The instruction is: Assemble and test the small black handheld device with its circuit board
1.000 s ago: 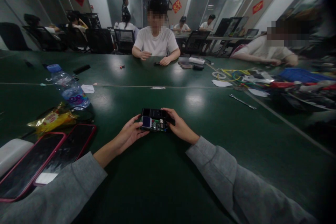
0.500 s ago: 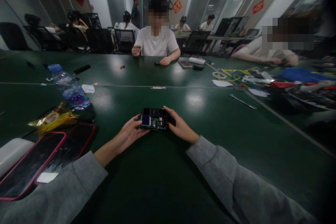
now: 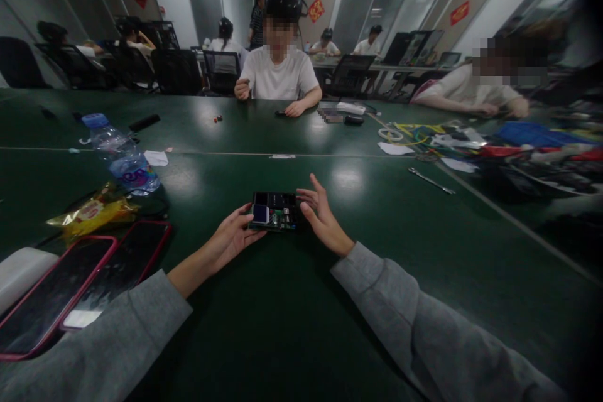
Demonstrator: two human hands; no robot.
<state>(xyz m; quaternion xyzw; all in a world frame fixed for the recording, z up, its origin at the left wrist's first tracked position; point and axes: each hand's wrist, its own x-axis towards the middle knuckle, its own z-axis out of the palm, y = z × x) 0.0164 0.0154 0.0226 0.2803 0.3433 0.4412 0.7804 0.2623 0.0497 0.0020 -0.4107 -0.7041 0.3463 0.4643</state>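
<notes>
A small electronic device (image 3: 277,212) is in front of me, with a black casing along its far side and a bare green circuit board on the near side. A dark screen sits at the left of that board. My left hand (image 3: 234,224) grips the device's left edge, thumb on top and fingers around the side and below. Just off its right edge is my right hand (image 3: 325,217), open, with the fingers raised and spread. Whether a fingertip of it still touches the casing I cannot tell.
Left on the green table (image 3: 282,301) are a plastic bottle (image 3: 134,169), a yellow snack packet (image 3: 89,213) and a red-edged phone (image 3: 56,292). A wrench (image 3: 431,181) lies to the right, before a pile of cables (image 3: 419,132). A person in white (image 3: 282,72) sits opposite.
My right hand has let go of the device's right side, its fingers lifting and spreading. My left hand keeps its hold. The whole view has shifted slightly.
</notes>
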